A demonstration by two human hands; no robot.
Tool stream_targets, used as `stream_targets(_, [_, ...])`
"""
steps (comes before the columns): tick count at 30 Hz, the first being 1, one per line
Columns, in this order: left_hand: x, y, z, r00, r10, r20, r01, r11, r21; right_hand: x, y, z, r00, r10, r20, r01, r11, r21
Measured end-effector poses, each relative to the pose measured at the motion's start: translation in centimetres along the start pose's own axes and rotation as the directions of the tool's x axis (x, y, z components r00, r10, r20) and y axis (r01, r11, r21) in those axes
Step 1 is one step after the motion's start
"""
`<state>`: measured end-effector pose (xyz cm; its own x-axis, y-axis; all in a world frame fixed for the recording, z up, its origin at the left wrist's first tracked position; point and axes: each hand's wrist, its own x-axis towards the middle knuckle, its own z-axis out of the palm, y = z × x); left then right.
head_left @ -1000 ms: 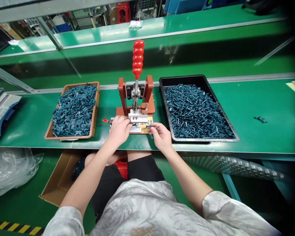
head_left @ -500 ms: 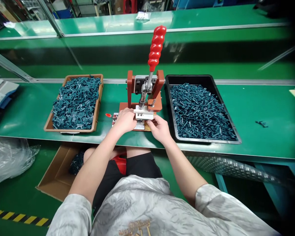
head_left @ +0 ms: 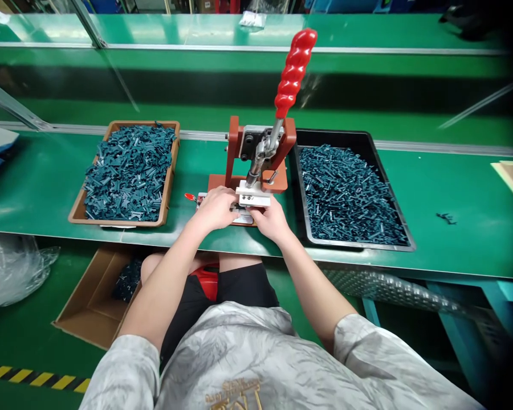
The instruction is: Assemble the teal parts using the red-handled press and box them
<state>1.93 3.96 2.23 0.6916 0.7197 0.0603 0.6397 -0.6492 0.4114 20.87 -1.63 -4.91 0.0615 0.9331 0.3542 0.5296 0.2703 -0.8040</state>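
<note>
Head cam: long red handle (head_left: 296,74) leans up, rightward off press (head_left: 264,149). Block (head_left: 255,197) sits between left hand (head_left: 217,208) and right hand (head_left: 271,220); can't tell finger grip.

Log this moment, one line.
left hand: at press, contents hidden | right hand: at press, contents hidden | red handle: raised, unheld | brown tray, left: parts | black tray, right: parts

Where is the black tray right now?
In the head view, the black tray sits on the green bench to the person's right, just beside the press and close to the right hand.
</note>
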Motion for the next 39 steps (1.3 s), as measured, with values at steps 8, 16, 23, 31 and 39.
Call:
stream_targets(8, [-0.3,0.1,0.3,0.999,-0.027,-0.033,0.026,0.999,-0.031,-0.1,0.1,0.0,0.998,-0.066,-0.001,0.065,0.993,-0.097])
stream_targets(16, [-3.0,0.9,0.1,0.983,0.064,-0.172,-0.064,0.998,0.004,0.3,-0.5,-0.3,0.996,-0.086,0.029,0.089,0.987,-0.133])
stream_targets(23, [-3.0,-4.9,-1.2,0.717,-0.348,-0.604,0.052,0.890,-0.452,0.2,-0.4,-0.4,0.997,-0.032,0.069,0.040,0.991,-0.124])
stream_targets(31, [0.5,-1.6,1.9,0.860,-0.231,-0.456,0.069,0.936,-0.344,0.1,-0.5,-0.3,0.997,-0.044,0.068,0.048,0.997,-0.059])
stream_targets(39, [-0.2,-2.2,1.6,0.826,-0.344,-0.446,0.153,0.899,-0.410,0.6,0.1,-0.7,0.995,0.096,0.034,-0.094,0.994,-0.053])
